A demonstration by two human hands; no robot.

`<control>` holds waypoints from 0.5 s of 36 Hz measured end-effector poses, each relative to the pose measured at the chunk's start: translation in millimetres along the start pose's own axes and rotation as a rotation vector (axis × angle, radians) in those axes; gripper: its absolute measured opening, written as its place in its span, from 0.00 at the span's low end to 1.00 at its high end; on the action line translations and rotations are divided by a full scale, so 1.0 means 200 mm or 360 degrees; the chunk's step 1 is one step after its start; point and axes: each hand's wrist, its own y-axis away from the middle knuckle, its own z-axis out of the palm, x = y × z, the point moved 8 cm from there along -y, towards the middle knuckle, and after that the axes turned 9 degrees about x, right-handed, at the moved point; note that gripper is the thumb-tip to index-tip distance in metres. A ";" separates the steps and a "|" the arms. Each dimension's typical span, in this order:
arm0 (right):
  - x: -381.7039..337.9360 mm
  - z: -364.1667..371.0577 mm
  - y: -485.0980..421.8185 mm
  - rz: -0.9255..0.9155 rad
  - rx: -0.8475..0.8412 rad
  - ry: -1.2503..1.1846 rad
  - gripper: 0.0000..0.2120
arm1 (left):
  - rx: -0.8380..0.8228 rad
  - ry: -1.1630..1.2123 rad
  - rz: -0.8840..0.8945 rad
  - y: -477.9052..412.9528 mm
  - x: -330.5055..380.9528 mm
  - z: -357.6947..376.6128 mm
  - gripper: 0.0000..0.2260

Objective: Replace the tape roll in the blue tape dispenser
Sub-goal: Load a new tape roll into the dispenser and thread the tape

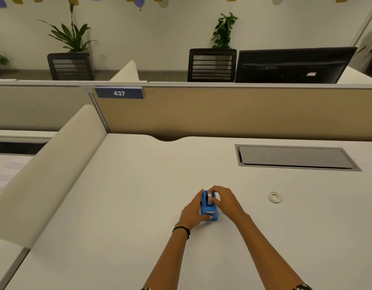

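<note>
The blue tape dispenser (pixel 209 208) stands on the white desk (pixel 128 206), cutter end toward me. A clear tape roll (pixel 211 196) sits in its cradle. My left hand (pixel 192 211) grips the dispenser's left side, thumb on its front end. My right hand (pixel 226 200) rests over the right side, fingers curled on top of the tape roll. A second, small whitish tape roll (pixel 274 197) lies flat on the desk to the right, apart from both hands.
A grey cable hatch (pixel 296 158) is set into the desk at the back right. A beige partition (pixel 222 114) closes the far edge and a white curved divider (pixel 51 164) bounds the left. Papers (pixel 5 176) lie on the neighbouring desk.
</note>
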 end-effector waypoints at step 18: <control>0.00 0.02 0.01 -0.0061 0.0067 -0.0035 0.08 | 0.0045 -0.0089 0.0042 0.00 0.00 -0.02 0.42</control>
